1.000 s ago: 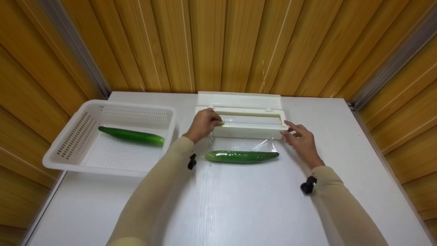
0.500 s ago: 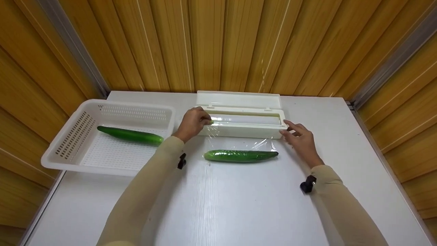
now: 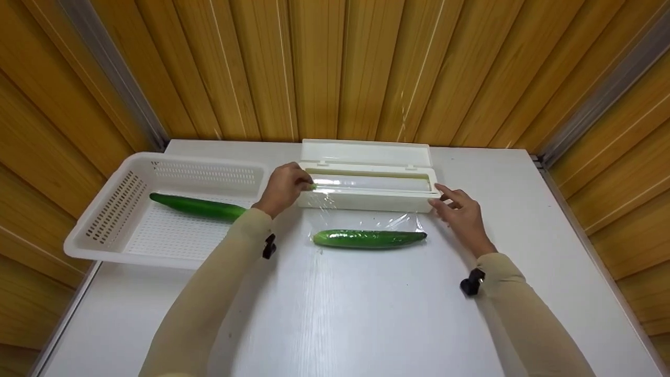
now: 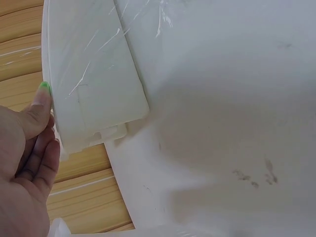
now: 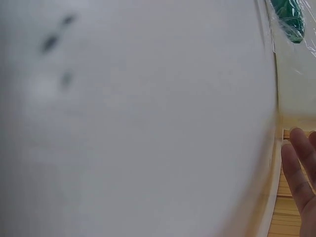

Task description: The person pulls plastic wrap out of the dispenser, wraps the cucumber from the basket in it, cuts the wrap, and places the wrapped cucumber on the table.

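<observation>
A white cling film dispenser [image 3: 366, 202] lies on the table with its lid [image 3: 366, 152] tipped back and a film roll [image 3: 377, 183] inside. At its left end my left hand [image 3: 282, 191] pinches a small green slide cutter [image 3: 313, 186] between thumb and fingers. My right hand [image 3: 463, 220] grips the right front corner, thumb at the front and fingers at the end. Clear cling film [image 3: 405, 220] reaches from the dispenser's front to a cucumber [image 3: 369, 239] that lies under shiny film. In the left wrist view the green cutter [image 4: 45, 86] shows at the thumb tip.
A white perforated basket [image 3: 157, 259] stands on the left of the table [image 3: 356, 314], holding another cucumber [image 3: 196, 207], partly hidden by my left arm. Wood-look panels [image 3: 366, 68] rise behind the table and at both sides.
My left hand has slid left along the dispenser's front edge with the green slide cutter, to the left end. My right hand, the dispenser and the film-covered cucumber have stayed in place.
</observation>
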A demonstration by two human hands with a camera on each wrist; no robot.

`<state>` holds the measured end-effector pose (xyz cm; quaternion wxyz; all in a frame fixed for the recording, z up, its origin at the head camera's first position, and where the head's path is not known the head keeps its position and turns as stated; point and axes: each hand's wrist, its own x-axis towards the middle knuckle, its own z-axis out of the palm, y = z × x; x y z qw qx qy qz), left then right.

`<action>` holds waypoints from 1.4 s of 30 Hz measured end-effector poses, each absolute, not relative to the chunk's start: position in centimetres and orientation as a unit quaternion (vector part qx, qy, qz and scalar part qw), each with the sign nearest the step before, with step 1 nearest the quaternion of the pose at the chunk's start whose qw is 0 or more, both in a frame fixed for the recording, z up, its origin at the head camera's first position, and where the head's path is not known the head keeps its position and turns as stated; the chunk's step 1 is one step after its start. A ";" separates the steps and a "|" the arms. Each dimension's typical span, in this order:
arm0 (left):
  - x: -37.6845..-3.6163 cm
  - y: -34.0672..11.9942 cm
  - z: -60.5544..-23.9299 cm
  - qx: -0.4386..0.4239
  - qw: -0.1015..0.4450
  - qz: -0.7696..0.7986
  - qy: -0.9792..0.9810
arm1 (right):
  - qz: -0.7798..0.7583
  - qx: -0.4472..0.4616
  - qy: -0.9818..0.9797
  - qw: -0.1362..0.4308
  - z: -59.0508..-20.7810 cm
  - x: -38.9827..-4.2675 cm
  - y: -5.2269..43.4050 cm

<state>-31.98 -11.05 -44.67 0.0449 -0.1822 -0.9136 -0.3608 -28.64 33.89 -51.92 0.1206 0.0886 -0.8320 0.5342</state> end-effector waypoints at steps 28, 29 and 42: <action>-31.7 -11.8 -43.5 -0.173 0.016 -0.345 -0.922 | 0.531 0.107 -0.832 0.120 -48.8 -26.7 32.5; -31.6 -11.8 -43.5 -0.187 0.017 -0.349 -0.918 | 0.533 0.105 -0.831 0.118 -48.7 -26.7 32.5; -31.7 -10.5 -44.3 -0.214 0.045 -0.303 -0.928 | 0.491 0.090 -0.852 0.161 -48.0 -26.7 31.6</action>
